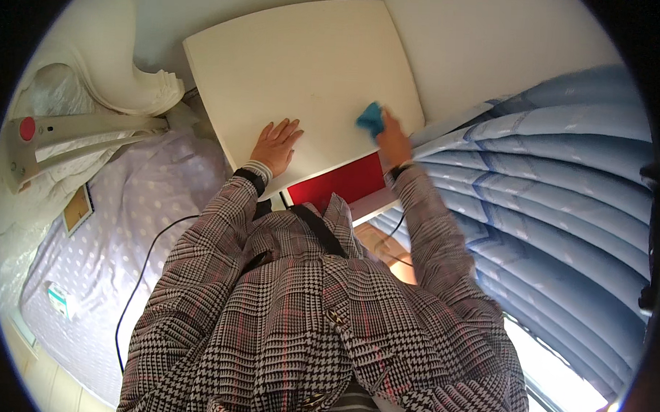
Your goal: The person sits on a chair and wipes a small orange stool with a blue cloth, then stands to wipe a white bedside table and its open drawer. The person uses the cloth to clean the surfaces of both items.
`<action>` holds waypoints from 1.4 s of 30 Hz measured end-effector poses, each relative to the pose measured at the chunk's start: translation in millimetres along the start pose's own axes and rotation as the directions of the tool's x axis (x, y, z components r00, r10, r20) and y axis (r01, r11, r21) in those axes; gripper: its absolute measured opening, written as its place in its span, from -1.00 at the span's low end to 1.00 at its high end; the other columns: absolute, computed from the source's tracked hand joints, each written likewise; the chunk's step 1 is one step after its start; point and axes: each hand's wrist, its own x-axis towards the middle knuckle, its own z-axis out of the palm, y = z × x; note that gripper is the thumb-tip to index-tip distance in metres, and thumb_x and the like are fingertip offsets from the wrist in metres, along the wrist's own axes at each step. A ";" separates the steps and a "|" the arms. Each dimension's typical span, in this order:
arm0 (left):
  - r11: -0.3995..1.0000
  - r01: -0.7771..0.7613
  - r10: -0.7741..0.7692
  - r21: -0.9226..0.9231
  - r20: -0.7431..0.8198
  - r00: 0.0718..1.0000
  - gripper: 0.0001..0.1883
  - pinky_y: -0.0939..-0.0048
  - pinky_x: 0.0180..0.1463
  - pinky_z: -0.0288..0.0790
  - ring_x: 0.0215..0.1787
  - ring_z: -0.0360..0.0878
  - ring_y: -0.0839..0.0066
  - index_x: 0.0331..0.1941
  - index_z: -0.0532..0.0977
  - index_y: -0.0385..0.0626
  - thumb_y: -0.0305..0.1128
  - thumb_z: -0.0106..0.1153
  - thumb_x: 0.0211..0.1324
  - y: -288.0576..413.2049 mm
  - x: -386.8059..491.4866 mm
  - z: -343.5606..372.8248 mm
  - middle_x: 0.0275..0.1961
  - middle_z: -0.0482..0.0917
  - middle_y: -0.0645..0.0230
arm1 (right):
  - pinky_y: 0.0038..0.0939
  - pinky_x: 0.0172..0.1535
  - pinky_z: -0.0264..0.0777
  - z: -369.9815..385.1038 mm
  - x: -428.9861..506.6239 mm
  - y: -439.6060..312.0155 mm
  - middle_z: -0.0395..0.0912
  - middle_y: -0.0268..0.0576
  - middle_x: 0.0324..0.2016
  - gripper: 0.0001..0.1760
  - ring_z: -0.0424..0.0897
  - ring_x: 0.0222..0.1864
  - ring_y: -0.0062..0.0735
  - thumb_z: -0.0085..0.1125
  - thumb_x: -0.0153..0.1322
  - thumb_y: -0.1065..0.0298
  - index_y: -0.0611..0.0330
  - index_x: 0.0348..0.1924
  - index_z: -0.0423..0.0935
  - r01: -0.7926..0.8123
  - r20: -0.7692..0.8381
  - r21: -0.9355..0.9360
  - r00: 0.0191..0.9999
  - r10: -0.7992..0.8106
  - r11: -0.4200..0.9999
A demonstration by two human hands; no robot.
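Before me is a white cabinet top (313, 58) with gently curved edges. My left hand (276, 145) lies palm down on it near the front left, fingers spread, holding nothing. Over the right part of the surface, my right hand (392, 140) grips a blue cloth (371, 119); both are blurred. The cloth appears to be against the top, partly hidden by my fingers. Below the front edge shows a red drawer front or panel (339, 179).
Blue curtains (539, 159) hang close on the right, beside a bright window (558, 372). To the left is a bed with a lilac polka-dot sheet (162, 173), a small box (60, 300) and a carved white headboard (154, 93). A black cable (136, 292) runs past my left arm.
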 end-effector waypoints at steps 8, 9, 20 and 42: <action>1.000 0.005 -0.006 0.025 0.062 0.998 -0.45 0.16 0.50 -0.24 0.49 -0.14 0.44 0.31 0.14 0.12 -0.28 -0.08 0.23 -4.7 -2.5 -1.2 0.46 -0.03 0.47 | -0.14 0.13 0.35 -106.7 16.2 105.0 0.37 0.11 0.13 -0.46 0.41 0.15 0.04 -0.09 0.36 0.25 0.18 0.21 0.27 -0.343 0.040 -0.538 0.902 0.430 0.770; 0.999 0.007 -0.009 0.034 0.077 0.997 -0.45 0.17 0.50 -0.24 0.50 -0.14 0.44 0.32 0.13 0.13 -0.27 -0.08 0.23 -6.2 -2.4 -1.0 0.47 -0.03 0.48 | -0.14 0.13 0.36 -106.2 8.5 114.1 0.39 0.11 0.12 -0.49 0.42 0.13 0.04 -0.08 0.36 0.25 0.20 0.17 0.34 -0.301 0.096 -0.624 0.886 0.453 0.721; 0.996 -0.022 0.035 -0.087 0.150 0.988 -0.43 0.18 0.50 -0.26 0.51 -0.19 0.48 0.35 0.07 0.18 -0.20 -0.11 0.27 -21.0 -4.2 -3.2 0.48 -0.08 0.52 | -0.18 0.05 0.41 -106.6 -78.1 161.1 0.49 0.05 0.04 -0.55 0.52 0.02 0.06 -0.09 0.34 0.27 0.24 0.05 0.49 -0.035 0.387 -0.835 0.673 0.631 0.549; 0.986 0.058 -0.030 -0.158 0.176 0.984 -0.52 0.23 0.37 0.11 0.35 0.23 0.29 0.20 0.35 0.00 -0.21 0.08 0.19 -22.2 17.9 -23.2 0.31 0.32 0.29 | -0.10 0.04 0.38 -41.2 13.2 142.2 0.53 0.14 -0.07 -0.60 0.51 -0.03 0.10 -0.15 0.43 0.27 0.22 0.07 0.45 -0.208 0.006 0.065 0.978 0.208 0.976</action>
